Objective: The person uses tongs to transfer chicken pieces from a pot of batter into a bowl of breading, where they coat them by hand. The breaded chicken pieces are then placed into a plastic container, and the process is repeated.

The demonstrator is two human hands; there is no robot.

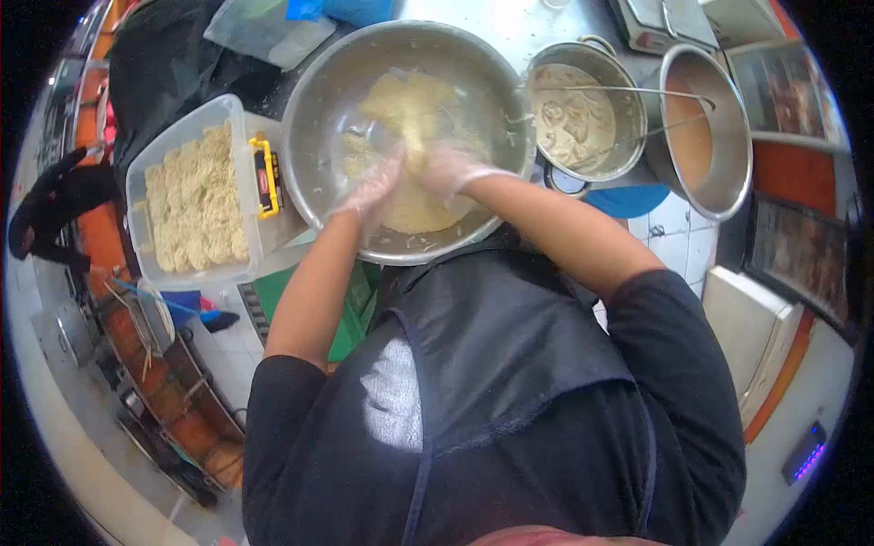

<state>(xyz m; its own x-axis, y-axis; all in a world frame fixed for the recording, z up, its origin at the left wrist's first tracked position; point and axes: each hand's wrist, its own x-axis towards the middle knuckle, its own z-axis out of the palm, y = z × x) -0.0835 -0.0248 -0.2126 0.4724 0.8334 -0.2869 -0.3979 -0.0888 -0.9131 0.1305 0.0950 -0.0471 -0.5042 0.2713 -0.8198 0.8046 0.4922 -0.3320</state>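
Observation:
Both my hands wear clear plastic gloves and are inside a large steel bowl [314,118] of pale yellow breadcrumbs [423,217]. My left hand [378,185] comes in from the lower left, and my right hand [448,171] faces it from the right. Between them is a pale crumb-coated piece [414,148], blurred, with the fingers of both hands closed around it. What lies under its crumbs is hidden. More crumbs are heaped just beyond my fingertips.
Left of the bowl, a clear plastic tub [138,205] with a yellow latch holds rows of crumb-coated pieces. On the right are a steel pot [639,118] of pieces in pale batter and a tilted steel pot [742,155] with orange-brown contents. Another person [64,196] is at far left.

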